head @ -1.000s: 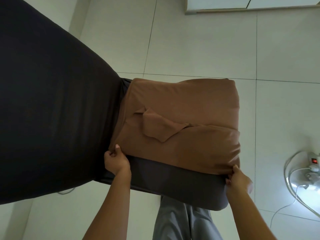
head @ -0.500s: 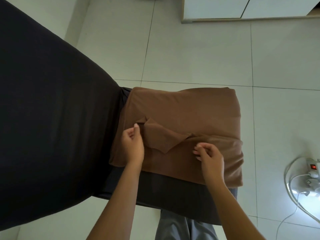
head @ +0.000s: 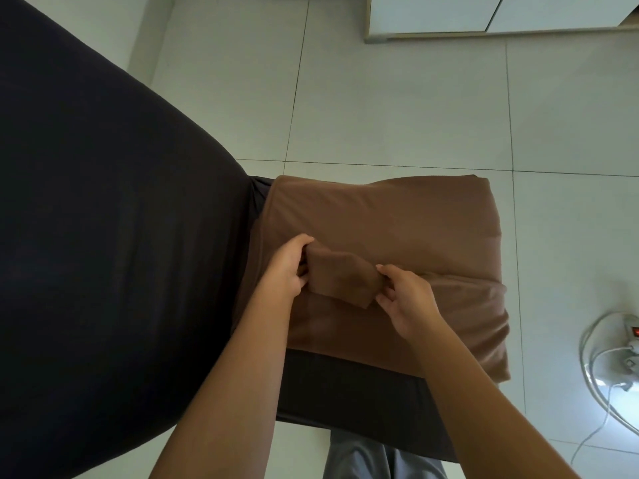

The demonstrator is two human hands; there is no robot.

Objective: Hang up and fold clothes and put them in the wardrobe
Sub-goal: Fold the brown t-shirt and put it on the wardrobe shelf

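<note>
Head view, looking steeply down: a folded brown garment (head: 397, 216) lies flat on a dark cloth-covered surface (head: 345, 392), which sticks out from under the garment's near edge as a dark band. On top of the garment, left of its middle, a small loose flap (head: 340, 276) of the same brown cloth stands up a little from the folded layers. Both hands are on that flap. The left hand (head: 287, 267) has its fingers curled round the flap's left end, thumb uppermost, and the right hand (head: 408, 299) pinches the flap's right end between thumb and fingertips; both bare forearms reach in from the near side of the garment. Directly left of the garment, touching its left edge, a large bulging mass of dark fabric (head: 103, 236) fills that whole side of the view. Beyond and to the right of the garment is pale tiled floor (head: 397, 98), and well beyond its far edge stands the base of a white cabinet (head: 484, 15). Well to the garment's right, a power strip (head: 632, 335) with a lit red switch lies on the floor among looped white cables (head: 594, 375). Below the garment's near edge, grey trousers (head: 359, 458) show.
</note>
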